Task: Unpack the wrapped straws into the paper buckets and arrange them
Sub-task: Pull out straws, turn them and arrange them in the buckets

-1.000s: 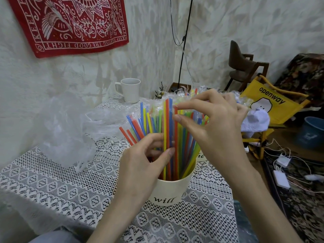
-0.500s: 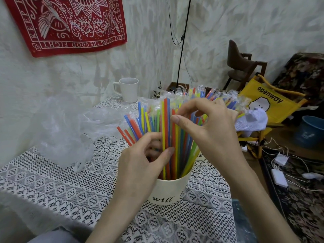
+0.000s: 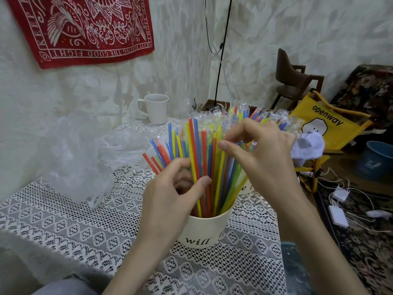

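Crumpled clear plastic (image 3: 78,158) is lying at left on the lace-covered surface (image 3: 63,222). Left hand (image 3: 170,196) is curling around straws (image 3: 204,158) low in the near paper bucket (image 3: 202,233), thumb pressing them. Right hand (image 3: 261,154) is pinching straw tops. Wrapped straws (image 3: 240,111) are standing behind, in a second bucket (image 3: 247,188).

Single head view, worn camera, wide-angle. Looks forward and down from close above the table (image 3: 63,220). Near: both hands at the bucket (image 3: 202,231), centre frame. Far: wall (image 3: 276,39). Right: floor, chair (image 3: 331,124).
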